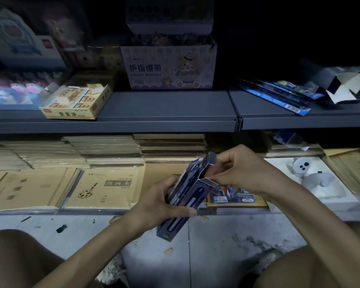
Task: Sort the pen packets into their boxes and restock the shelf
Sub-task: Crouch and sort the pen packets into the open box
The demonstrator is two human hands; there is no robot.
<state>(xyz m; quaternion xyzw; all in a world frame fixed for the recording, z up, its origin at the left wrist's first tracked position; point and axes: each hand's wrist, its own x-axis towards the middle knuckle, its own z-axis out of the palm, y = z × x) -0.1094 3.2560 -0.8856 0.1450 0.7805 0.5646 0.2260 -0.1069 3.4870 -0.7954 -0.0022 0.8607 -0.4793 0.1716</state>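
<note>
On grey shelf (154,104): eraser box (69,114), bandage box (168,67), packets (279,96)

Head view — sole camera, wide-angle, worn on the person's head, facing forward and down.
Looks from a low position, with the left knee (19,256) and right knee (320,267) in the lower corners and the floor (216,242) directly beneath. Nearest the lens, at frame centre, are the left hand (166,202) and right hand (243,169), both holding a pen box (197,190). Close ahead lie the notebooks (104,188) on the lower level. Above them the grey shelf (164,107) spans the frame edge to edge — its rear is lost in darkness.
</note>
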